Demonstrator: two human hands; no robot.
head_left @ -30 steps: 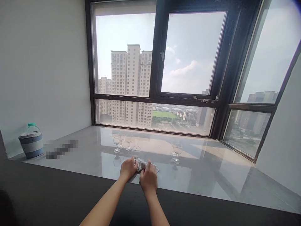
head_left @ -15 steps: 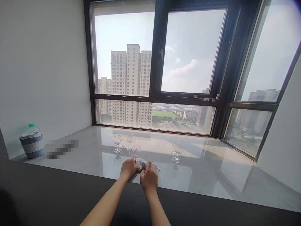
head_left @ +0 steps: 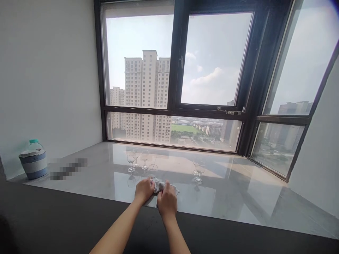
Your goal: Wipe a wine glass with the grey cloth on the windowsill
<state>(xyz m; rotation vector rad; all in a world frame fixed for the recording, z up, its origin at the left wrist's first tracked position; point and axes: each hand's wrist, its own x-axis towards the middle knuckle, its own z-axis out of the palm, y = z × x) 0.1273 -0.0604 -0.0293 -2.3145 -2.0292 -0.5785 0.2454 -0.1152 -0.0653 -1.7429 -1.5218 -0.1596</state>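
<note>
Stemmed glasses first: left cluster of three, upright, see-through, contents too faint to tell. Right pair, upright, one partly behind the other. Blue tub with white band at far left by the wall; green-capped bottle shows above its rim, inside or behind, can't tell. White cloth bunched between the hands near the windowsill's front edge. Left hand: grip curled tight at cloth's left end. Right hand: grip pinching cloth. Anything wrapped inside is hidden. Clear ring just beyond cloth, can't identify. Left cluster and right pair flank the space ahead; window behind. Pixelated patch right of tub, unreadable.
</note>
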